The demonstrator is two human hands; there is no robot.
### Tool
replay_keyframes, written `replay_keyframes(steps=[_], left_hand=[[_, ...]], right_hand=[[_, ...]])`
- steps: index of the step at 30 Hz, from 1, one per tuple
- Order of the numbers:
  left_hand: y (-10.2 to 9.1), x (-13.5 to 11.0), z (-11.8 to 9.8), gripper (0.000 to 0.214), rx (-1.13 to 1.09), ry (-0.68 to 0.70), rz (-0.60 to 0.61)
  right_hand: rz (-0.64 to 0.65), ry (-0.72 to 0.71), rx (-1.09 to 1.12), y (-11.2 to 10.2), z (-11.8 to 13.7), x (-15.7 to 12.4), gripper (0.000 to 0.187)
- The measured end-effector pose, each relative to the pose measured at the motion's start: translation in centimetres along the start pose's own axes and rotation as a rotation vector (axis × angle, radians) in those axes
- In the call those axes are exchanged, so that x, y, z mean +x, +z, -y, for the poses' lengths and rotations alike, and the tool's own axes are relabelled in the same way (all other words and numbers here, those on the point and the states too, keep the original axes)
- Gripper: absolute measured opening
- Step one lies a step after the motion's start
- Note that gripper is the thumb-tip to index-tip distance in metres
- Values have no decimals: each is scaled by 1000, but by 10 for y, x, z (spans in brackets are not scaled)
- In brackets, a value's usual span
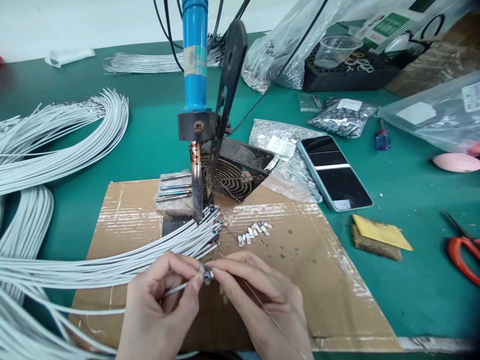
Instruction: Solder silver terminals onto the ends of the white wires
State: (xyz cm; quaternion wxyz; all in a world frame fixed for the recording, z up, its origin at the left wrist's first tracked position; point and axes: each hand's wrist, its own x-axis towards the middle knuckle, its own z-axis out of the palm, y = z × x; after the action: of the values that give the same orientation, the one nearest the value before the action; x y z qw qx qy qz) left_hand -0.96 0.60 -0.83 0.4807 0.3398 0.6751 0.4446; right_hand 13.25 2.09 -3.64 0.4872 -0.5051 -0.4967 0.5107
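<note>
My left hand [161, 305] pinches a thin white cable [176, 288] near its stripped end, over a taped cardboard sheet [307, 280]. My right hand [258, 295] pinches a small metal connector [207, 274] against that cable end, and a thin strand of solder wire [262, 305] runs across its fingers. Both hands meet fingertip to fingertip. Just beyond them lies a fan of white cables [165, 245] with coloured cores, under the tip of a blue-handled soldering iron [195, 100] held upright in a stand. A few small metal connectors [253, 232] lie loose on the cardboard.
Big bundles of white cables [56, 145] cover the left of the green table. A black fan [232, 175] sits behind the iron. A phone [333, 172], plastic bags of parts [343, 116], a yellow sponge [378, 235] and red scissors [463, 252] lie to the right.
</note>
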Motion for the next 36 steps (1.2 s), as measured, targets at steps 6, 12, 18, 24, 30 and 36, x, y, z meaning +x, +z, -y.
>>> replay_keyframes(steps=[6, 12, 18, 24, 30, 36], left_hand=[[2, 1, -2, 13, 3, -12, -8], [4, 5, -2, 14, -7, -33, -23], [4, 13, -3, 13, -27, -16, -49], [6, 19, -3, 13, -52, 13, -70], [10, 21, -5, 13, 30, 23, -112], [13, 19, -6, 14, 81, 40, -158]], right_hand=[[-4, -29, -17, 0, -3, 0, 22], [-74, -50, -139, 1, -3, -4, 27], [-141, -35, -315, -2, -5, -7, 21], [-73, -123, -359, -6, -3, 2, 29], [-118, -60, -138, 5, 0, 1, 20], [-126, 19, -96, 11, 3, 0, 18]])
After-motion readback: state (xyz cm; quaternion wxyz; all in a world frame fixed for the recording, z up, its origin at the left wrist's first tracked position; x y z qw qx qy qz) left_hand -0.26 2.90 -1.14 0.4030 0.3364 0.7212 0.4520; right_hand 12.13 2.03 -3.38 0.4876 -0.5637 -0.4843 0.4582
